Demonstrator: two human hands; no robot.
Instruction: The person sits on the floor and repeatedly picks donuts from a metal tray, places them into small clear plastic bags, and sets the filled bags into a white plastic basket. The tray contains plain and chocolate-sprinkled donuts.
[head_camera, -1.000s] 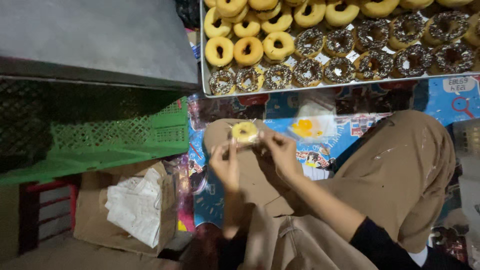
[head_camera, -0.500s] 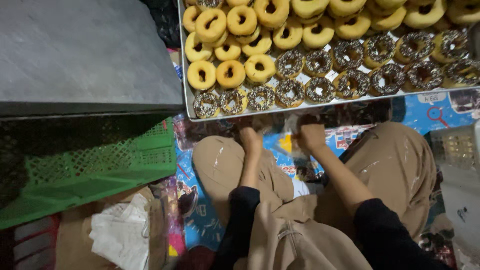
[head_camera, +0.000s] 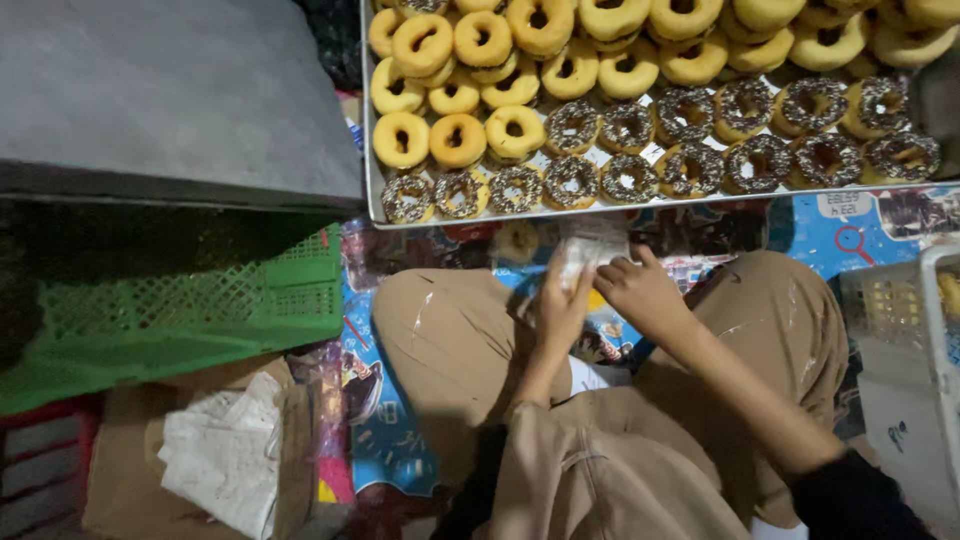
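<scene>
Both hands, left hand (head_camera: 562, 312) and right hand (head_camera: 640, 292), pinching a thin clear plastic wrapper (head_camera: 590, 250), spread open beside the metal donut tray (head_camera: 640, 204).

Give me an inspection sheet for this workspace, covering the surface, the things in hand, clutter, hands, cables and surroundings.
Surface: patterned blue mat on the floor, partly covered by the seated person's legs.
Job's things: clear plastic wrapper held between both hands; metal tray packed with yellow-glazed and chocolate-sprinkled doughnuts; one doughnut lies off the tray on the mat.
Clutter: cardboard box with crumpled white paper.
Grippers: left hand and right hand both grip the wrapper.
Cables: nothing seen.
Surroundings: green plastic crate, grey slab, white basket.
</scene>
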